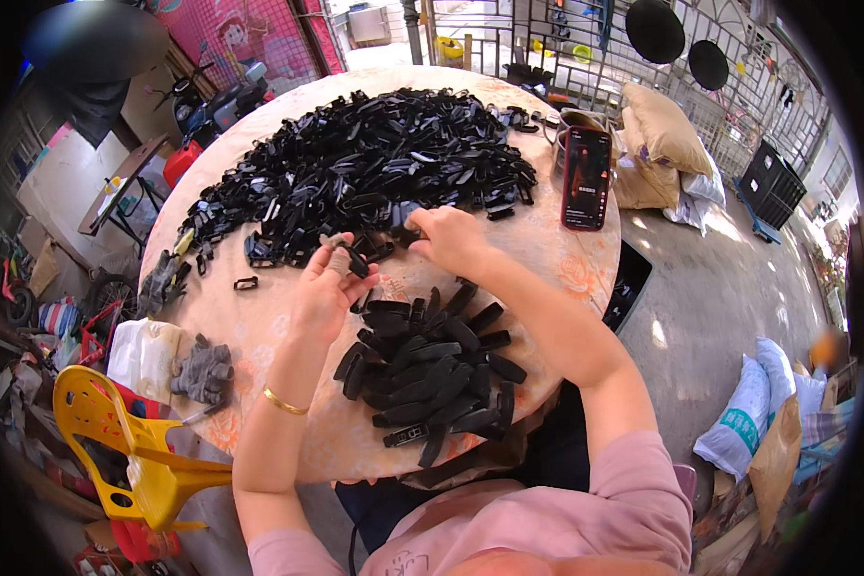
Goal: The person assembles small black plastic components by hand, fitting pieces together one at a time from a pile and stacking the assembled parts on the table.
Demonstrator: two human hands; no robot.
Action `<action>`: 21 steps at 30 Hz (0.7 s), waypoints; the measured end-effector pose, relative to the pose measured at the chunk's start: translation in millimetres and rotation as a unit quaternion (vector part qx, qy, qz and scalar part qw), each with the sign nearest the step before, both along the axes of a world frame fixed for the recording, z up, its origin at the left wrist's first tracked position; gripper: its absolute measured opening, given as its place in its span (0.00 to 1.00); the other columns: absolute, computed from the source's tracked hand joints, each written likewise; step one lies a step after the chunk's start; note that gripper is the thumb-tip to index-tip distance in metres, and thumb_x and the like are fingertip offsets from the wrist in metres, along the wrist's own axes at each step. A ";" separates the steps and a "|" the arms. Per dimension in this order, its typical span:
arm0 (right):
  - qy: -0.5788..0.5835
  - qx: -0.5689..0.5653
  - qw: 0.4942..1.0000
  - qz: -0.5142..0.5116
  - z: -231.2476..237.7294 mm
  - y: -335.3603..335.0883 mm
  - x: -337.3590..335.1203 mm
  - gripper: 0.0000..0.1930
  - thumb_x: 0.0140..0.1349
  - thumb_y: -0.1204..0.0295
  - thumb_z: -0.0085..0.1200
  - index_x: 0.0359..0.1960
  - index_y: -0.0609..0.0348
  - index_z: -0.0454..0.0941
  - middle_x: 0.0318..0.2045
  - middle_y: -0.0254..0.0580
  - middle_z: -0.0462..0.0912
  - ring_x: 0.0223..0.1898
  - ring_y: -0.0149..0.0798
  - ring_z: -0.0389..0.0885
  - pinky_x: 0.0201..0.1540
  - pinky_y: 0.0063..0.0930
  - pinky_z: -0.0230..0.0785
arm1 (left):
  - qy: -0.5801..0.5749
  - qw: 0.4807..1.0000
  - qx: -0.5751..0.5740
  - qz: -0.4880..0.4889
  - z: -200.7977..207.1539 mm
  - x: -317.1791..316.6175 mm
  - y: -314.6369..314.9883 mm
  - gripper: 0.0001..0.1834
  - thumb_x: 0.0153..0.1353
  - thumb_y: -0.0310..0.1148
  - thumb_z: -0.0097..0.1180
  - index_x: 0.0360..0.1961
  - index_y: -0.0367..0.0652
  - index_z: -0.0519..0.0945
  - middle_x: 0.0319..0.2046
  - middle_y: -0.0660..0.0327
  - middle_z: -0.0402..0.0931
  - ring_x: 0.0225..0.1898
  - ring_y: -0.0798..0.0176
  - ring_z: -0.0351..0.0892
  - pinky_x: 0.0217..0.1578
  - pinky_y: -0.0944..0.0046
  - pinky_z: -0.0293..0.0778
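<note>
My left hand [328, 288] is closed around a small black plastic piece [356, 260], with greyish coverings on some fingertips. My right hand [444, 238] has its fingers bent down at the near edge of a large heap of black plastic pieces [374, 144]. Its fingertips are pressed together there, and what they grip is too small to make out. Between my forearms lies a smaller pile of longer black padded-looking pieces [422, 374]. A single black frame-shaped piece [247, 283] lies apart, left of my left hand.
The round table [566, 269] has a patterned cloth. A phone [586, 180] stands upright at the right edge. Grey gloves [203, 371] and a white packet [144, 357] lie on the left. A yellow plastic chair [115, 442] stands at lower left; full sacks [662, 130] are stacked at right.
</note>
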State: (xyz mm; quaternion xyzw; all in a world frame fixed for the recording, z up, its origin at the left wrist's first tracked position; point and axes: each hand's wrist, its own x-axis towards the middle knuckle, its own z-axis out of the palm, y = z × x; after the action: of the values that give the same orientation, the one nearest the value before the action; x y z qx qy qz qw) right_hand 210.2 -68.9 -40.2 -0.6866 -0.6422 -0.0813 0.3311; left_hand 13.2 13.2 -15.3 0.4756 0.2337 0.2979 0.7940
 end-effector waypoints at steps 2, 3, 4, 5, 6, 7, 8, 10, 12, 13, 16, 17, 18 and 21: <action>0.001 -0.097 0.995 -0.034 2.6 1.8 -2.7 0.16 0.48 0.66 0.59 0.37 0.57 0.71 0.29 0.46 0.78 0.36 0.48 0.76 0.38 0.35 0.69 | 0.014 1.000 0.011 0.000 2.2 0.3 -3.2 0.13 0.65 0.30 0.41 0.50 0.41 0.67 0.35 0.57 0.73 0.36 0.59 0.77 0.38 0.60 0.77; 0.000 -0.098 0.995 -0.030 2.8 2.2 -3.8 0.16 0.48 0.66 0.59 0.37 0.57 0.71 0.29 0.46 0.78 0.36 0.48 0.76 0.38 0.35 0.69 | 0.029 0.999 0.023 -0.005 3.8 0.4 -4.4 0.13 0.65 0.30 0.41 0.50 0.41 0.67 0.35 0.58 0.73 0.36 0.59 0.77 0.38 0.60 0.77; 0.001 -0.105 0.994 -0.031 3.0 1.9 -4.8 0.17 0.47 0.67 0.59 0.37 0.57 0.70 0.29 0.47 0.78 0.36 0.48 0.76 0.38 0.36 0.69 | 0.020 1.000 0.021 -0.010 4.6 0.4 -4.6 0.13 0.64 0.28 0.42 0.49 0.40 0.67 0.36 0.58 0.73 0.35 0.61 0.76 0.38 0.60 0.77; 0.002 -0.113 0.993 -0.032 3.4 1.1 -5.4 0.17 0.46 0.68 0.59 0.37 0.58 0.69 0.30 0.48 0.78 0.37 0.49 0.76 0.39 0.36 0.69 | 0.020 1.000 0.020 -0.008 3.2 0.8 -4.7 0.13 0.64 0.28 0.42 0.49 0.40 0.67 0.36 0.58 0.73 0.35 0.61 0.76 0.38 0.60 0.77; 0.001 -0.114 0.993 -0.031 3.9 -1.3 -5.3 0.17 0.46 0.68 0.59 0.37 0.58 0.69 0.30 0.48 0.78 0.37 0.49 0.76 0.39 0.36 0.69 | 0.021 1.000 0.021 -0.002 0.5 1.6 -4.5 0.13 0.63 0.27 0.43 0.50 0.39 0.66 0.36 0.59 0.73 0.35 0.62 0.76 0.38 0.61 0.77; 0.018 -0.100 0.995 -0.018 5.6 -3.8 -5.3 0.18 0.46 0.71 0.58 0.40 0.57 0.68 0.27 0.45 0.78 0.33 0.45 0.77 0.35 0.35 0.69 | 0.023 0.999 0.025 0.007 -1.1 1.6 -3.9 0.14 0.63 0.26 0.44 0.50 0.39 0.66 0.36 0.59 0.73 0.35 0.62 0.76 0.38 0.61 0.77; 0.034 -0.086 0.996 -0.005 8.3 -5.4 -5.9 0.20 0.45 0.73 0.57 0.42 0.57 0.68 0.25 0.42 0.77 0.29 0.41 0.78 0.32 0.34 0.70 | 0.020 0.999 0.028 0.000 -2.8 1.5 -2.9 0.14 0.61 0.26 0.47 0.48 0.38 0.68 0.35 0.60 0.73 0.34 0.64 0.76 0.38 0.62 0.77; 0.142 -0.055 0.988 0.039 18.3 -8.9 -6.6 0.21 0.46 0.75 0.55 0.45 0.58 0.67 0.24 0.40 0.76 0.27 0.36 0.77 0.30 0.31 0.70 | 0.020 0.999 0.035 -0.028 -9.2 3.3 0.2 0.13 0.61 0.26 0.48 0.47 0.38 0.69 0.35 0.59 0.74 0.35 0.63 0.77 0.38 0.60 0.77; 0.315 0.013 0.937 0.147 17.9 -6.4 -2.6 0.23 0.52 0.78 0.48 0.53 0.62 0.64 0.25 0.35 0.75 0.25 0.25 0.75 0.26 0.20 0.70 | 0.021 0.996 0.046 -0.073 -10.5 6.0 -2.4 0.11 0.60 0.27 0.49 0.45 0.39 0.72 0.34 0.59 0.75 0.35 0.63 0.78 0.39 0.60 0.77; 0.315 0.012 0.937 0.149 22.4 -7.3 -5.3 0.23 0.52 0.78 0.48 0.53 0.62 0.64 0.25 0.35 0.75 0.25 0.25 0.75 0.26 0.20 0.70 | 0.021 0.996 0.046 -0.070 -10.1 6.6 -5.1 0.11 0.60 0.27 0.49 0.45 0.39 0.72 0.34 0.59 0.75 0.35 0.63 0.78 0.39 0.60 0.77; 0.502 -0.012 0.839 0.212 38.8 -12.7 -23.3 0.16 0.57 0.79 0.44 0.49 0.67 0.67 0.26 0.37 0.76 0.28 0.27 0.77 0.35 0.21 0.74 | -0.019 0.995 0.053 -0.080 -12.7 4.1 -8.0 0.12 0.60 0.27 0.49 0.46 0.39 0.72 0.35 0.60 0.76 0.36 0.62 0.78 0.39 0.60 0.77; 0.502 -0.013 0.838 0.213 40.2 -14.1 -28.2 0.16 0.57 0.79 0.44 0.49 0.67 0.67 0.26 0.37 0.76 0.28 0.27 0.77 0.35 0.21 0.74 | -0.019 0.995 0.054 -0.078 -12.3 3.4 -8.0 0.12 0.60 0.27 0.49 0.46 0.39 0.72 0.35 0.60 0.76 0.36 0.62 0.78 0.39 0.60 0.77; 0.523 0.022 0.827 0.202 41.1 -15.4 -33.6 0.15 0.56 0.80 0.45 0.47 0.67 0.68 0.27 0.37 0.76 0.30 0.27 0.77 0.36 0.22 0.73 | -0.030 0.996 0.051 -0.074 -11.6 2.4 -8.0 0.12 0.60 0.27 0.49 0.46 0.39 0.72 0.36 0.60 0.76 0.37 0.62 0.78 0.39 0.60 0.77; 0.512 0.081 0.831 0.203 28.3 -13.2 -36.2 0.12 0.53 0.81 0.48 0.41 0.67 0.69 0.30 0.38 0.76 0.31 0.26 0.77 0.36 0.21 0.73 | -0.046 0.996 0.048 -0.057 -7.9 4.2 -9.8 0.12 0.60 0.27 0.49 0.46 0.40 0.72 0.37 0.60 0.76 0.38 0.63 0.78 0.40 0.61 0.77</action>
State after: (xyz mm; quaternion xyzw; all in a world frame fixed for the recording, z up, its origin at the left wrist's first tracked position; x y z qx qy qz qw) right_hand 174.1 -82.0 -11.8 -0.4550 -0.4969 0.2987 0.6759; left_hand 17.5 3.4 -23.2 0.5117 0.1553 0.2846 0.7956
